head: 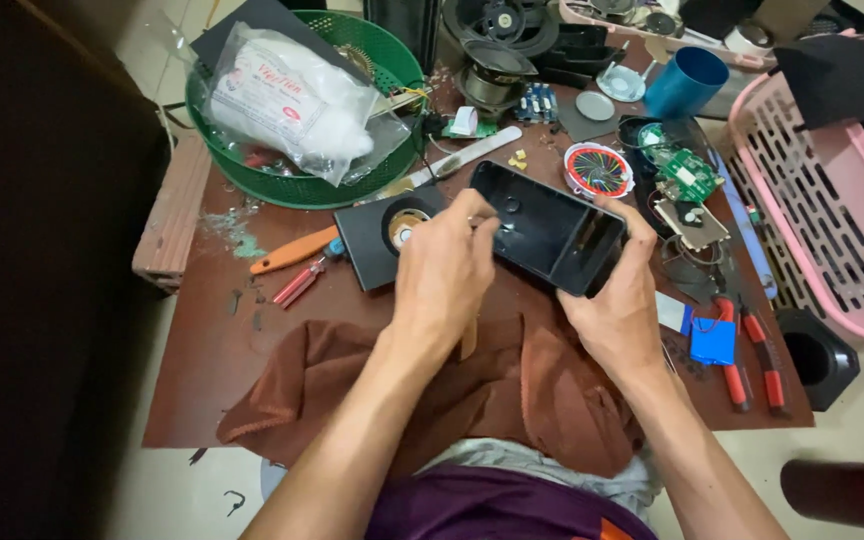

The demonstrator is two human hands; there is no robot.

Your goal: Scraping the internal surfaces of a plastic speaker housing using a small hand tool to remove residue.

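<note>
- Bench (202, 350): reddish-brown top filling the middle of the frame, crowded with parts and tools.
- Pink basket (832, 230): slotted plastic, right edge of the frame.
- Green basket (252, 170): round mesh, upper left, holding a clear bag of white stuffing (292, 100).
- Brown cloth (512, 400): crumpled at lower centre, under both forearms.
- Black shell (547, 228): open rectangular plastic housing, held above the bench at centre frame, hollow side up. Interior appears bare, so work looks to be mid-way: housing stripped, parts not refitted.
- Left hand (442, 280): fingers clamped on the shell's near-left edge, thumb on the rim.
- Right hand (617, 300): fingers wrapped around the shell's right end, closed on it.
- Black panel with speaker (392, 235): flat on the bench, just left of the left hand, apart from the shell.
- Blue cup (687, 82): upper right.
- Green circuit board (687, 172): right of centre, loose on the bench.
- Red-handled pliers (752, 355): lower right.
- Orange-handled tool (292, 252): left of the panel.
</note>
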